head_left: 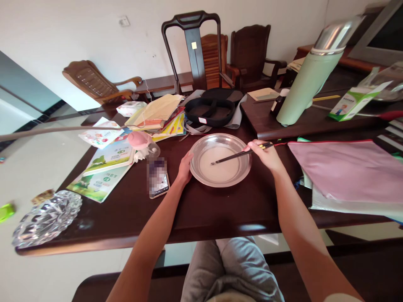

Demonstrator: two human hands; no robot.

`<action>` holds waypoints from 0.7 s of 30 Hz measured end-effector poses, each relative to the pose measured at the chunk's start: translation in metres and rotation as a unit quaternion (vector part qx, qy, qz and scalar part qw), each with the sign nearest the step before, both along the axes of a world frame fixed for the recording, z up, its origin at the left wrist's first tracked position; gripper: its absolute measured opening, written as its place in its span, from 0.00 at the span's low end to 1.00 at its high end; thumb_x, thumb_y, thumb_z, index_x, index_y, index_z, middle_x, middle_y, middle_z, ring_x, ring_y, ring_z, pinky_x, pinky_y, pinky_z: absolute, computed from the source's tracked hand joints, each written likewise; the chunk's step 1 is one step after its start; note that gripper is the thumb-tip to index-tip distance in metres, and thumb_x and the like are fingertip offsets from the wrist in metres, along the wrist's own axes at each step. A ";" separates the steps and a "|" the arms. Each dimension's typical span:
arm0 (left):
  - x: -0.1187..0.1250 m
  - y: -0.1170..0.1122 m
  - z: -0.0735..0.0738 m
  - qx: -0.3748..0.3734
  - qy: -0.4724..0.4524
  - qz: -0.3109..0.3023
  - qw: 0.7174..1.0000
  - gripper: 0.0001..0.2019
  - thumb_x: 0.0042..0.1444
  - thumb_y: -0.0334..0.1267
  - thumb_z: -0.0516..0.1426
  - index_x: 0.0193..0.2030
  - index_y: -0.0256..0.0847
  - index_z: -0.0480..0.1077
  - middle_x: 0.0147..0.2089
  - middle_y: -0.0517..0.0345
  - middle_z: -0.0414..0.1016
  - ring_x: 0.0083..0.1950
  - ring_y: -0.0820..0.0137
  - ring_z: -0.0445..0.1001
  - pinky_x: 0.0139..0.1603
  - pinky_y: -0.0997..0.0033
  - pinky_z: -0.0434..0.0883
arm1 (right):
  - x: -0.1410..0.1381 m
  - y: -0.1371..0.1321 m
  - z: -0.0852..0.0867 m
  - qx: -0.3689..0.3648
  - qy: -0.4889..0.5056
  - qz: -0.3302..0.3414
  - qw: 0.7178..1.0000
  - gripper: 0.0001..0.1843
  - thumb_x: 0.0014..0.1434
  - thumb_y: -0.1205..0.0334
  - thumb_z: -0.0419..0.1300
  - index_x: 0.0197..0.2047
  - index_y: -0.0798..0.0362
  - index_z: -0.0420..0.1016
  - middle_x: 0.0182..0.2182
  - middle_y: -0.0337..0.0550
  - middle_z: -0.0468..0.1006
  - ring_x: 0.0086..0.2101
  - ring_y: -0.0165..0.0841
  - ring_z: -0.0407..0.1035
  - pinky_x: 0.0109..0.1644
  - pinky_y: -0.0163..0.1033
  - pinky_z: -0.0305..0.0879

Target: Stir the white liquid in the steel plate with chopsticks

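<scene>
A round steel bowl (195, 176) stands on the dark wooden table, with a milky white liquid (220, 165) in it. My left hand (185, 168) grips the bowl's left rim, the thumb on the edge and the other fingers mostly hidden behind my hand. Dark chopsticks (231, 157) lie in the closed fingers of my right hand (262, 153), over the bowl's right side. Their tips reach down to the liquid near the middle; whether they dip under the surface I cannot tell.
Left of the bowl lie a phone (158, 180), a pink-topped object (139, 140), booklets (107, 161) and a glass dish (48, 218). Behind are a black case (209, 115) and stacked papers (160, 111). Rightward are a green thermos (310, 86), a small box (354, 100) and a pink pouch (349, 170).
</scene>
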State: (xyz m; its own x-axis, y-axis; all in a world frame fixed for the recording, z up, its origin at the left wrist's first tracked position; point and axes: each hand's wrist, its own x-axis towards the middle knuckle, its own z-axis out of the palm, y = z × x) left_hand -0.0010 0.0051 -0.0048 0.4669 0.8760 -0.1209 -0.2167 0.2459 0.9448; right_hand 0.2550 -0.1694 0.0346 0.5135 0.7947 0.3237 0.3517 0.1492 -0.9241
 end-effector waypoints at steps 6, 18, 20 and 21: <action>0.000 0.000 0.000 0.003 0.000 -0.002 1.000 0.22 0.45 0.48 0.70 0.46 0.40 0.81 0.46 0.50 0.87 0.58 0.47 0.81 0.58 0.55 0.76 | 0.011 -0.004 -0.003 0.042 0.022 -0.097 0.994 0.31 0.58 0.25 0.64 0.22 0.44 0.77 0.23 0.41 0.83 0.32 0.43 0.81 0.52 0.51 0.76; 0.000 0.001 -0.002 -0.001 -0.006 -0.008 1.000 0.25 0.44 0.48 0.71 0.49 0.40 0.81 0.46 0.50 0.87 0.56 0.48 0.82 0.59 0.55 0.76 | 0.009 -0.004 0.000 0.036 0.023 -0.094 0.995 0.32 0.55 0.24 0.65 0.22 0.44 0.79 0.24 0.42 0.84 0.32 0.43 0.80 0.51 0.50 0.75; 0.000 0.001 -0.002 -0.004 -0.006 -0.007 1.000 0.24 0.45 0.48 0.70 0.48 0.40 0.81 0.46 0.50 0.87 0.57 0.48 0.82 0.60 0.54 0.76 | 0.011 -0.004 -0.001 0.035 0.034 -0.091 0.995 0.33 0.56 0.24 0.64 0.20 0.44 0.77 0.21 0.42 0.81 0.30 0.43 0.79 0.50 0.50 0.75; 0.000 0.001 -0.002 -0.005 -0.005 -0.006 1.000 0.23 0.45 0.48 0.70 0.48 0.40 0.81 0.46 0.50 0.87 0.57 0.48 0.81 0.60 0.54 0.76 | 0.009 -0.004 -0.001 0.026 0.031 -0.073 0.997 0.33 0.55 0.23 0.64 0.20 0.45 0.77 0.21 0.42 0.81 0.31 0.43 0.79 0.50 0.50 0.76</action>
State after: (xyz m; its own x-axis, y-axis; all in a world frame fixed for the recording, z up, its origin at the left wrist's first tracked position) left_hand -0.0010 0.0061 -0.0065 0.4782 0.8694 -0.1246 -0.2224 0.2571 0.9405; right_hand 0.2642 -0.1733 0.0336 0.6425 0.6933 0.3262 0.3147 0.1494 -0.9374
